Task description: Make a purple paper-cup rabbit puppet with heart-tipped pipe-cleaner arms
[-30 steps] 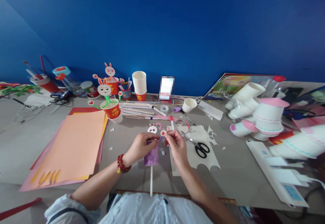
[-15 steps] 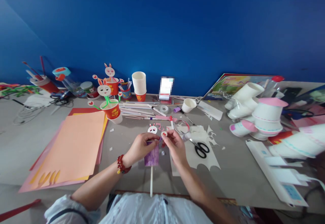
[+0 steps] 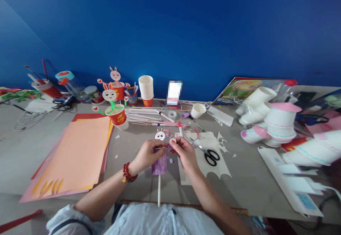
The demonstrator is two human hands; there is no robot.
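My right hand [image 3: 187,156] pinches a small round white paper disc [image 3: 173,141] with a red heart on it. Close beside it, my left hand [image 3: 147,154] is closed on a thin purple stem, apparently a pipe cleaner [image 3: 168,145], that reaches toward the disc. Under my left fingers is a purple-coloured paper cup [image 3: 159,166], partly covered by the hand. A white stick [image 3: 159,191] sticks out of the cup toward my body. Just beyond my hands shows a white paper rabbit head [image 3: 160,134] with dark eyes and pink ears.
Black-handled scissors [image 3: 211,156] lie on cut white paper [image 3: 221,167] to the right. Coloured paper sheets [image 3: 80,149] are stacked at left. Behind stand a red cup with a rabbit figure [image 3: 115,116] and stacked white cups [image 3: 146,85]. A power strip [image 3: 289,181] lies at far right.
Almost nothing differs. The disc and my right fingers have shifted very slightly to the right; my left hand stays in place.
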